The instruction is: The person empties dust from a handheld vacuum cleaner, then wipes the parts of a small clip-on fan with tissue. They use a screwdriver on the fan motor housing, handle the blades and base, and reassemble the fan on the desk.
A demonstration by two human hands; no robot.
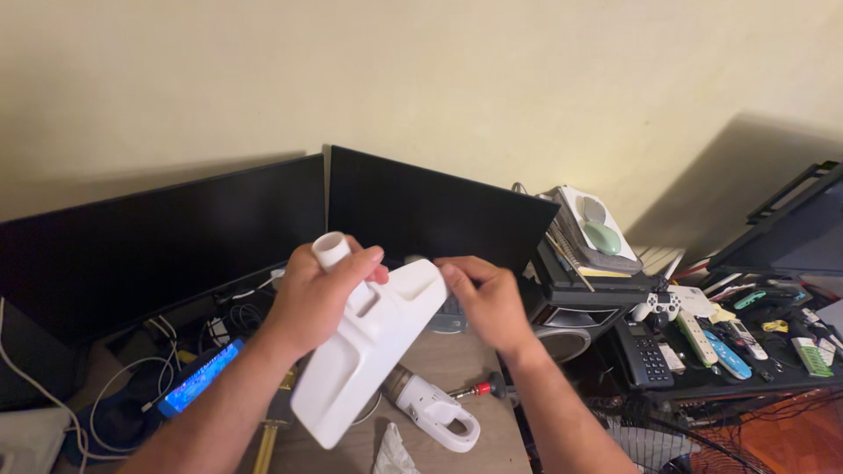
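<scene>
Grip, left: left hand (318,298) is wrapped round the neck of one white nozzle (369,347), fingers curled over the short round tube at its top end.
Grip, right: right hand (488,301) pinches the nozzle's upper right corner, thumb on the front face, fingers behind.
Nozzle: one flat, wide white plastic head, held in the air above the worktop (448,355), tilted so its broad end points down and to the left; both hands touch it.
Handle: one white handle piece (435,411) with a loop grip lies on the worktop just below the nozzle, apart from both hands.
Screwdriver: one, red collar and dark knob (486,386), lies just beside the handle piece.
Monitors: two dark screens, one on the left (167,233) and one in the middle (421,211), stand side by side behind the hands.
Phone: one lit blue screen (200,377) lies left of the left forearm among white cables.
Desk phone: one dark keypad set (643,354) sits right of the right forearm.
Controller: one white gamepad (660,305) rests just above the desk phone.
Remotes: several lie side by side on the far right; exact count cannot be told.
</scene>
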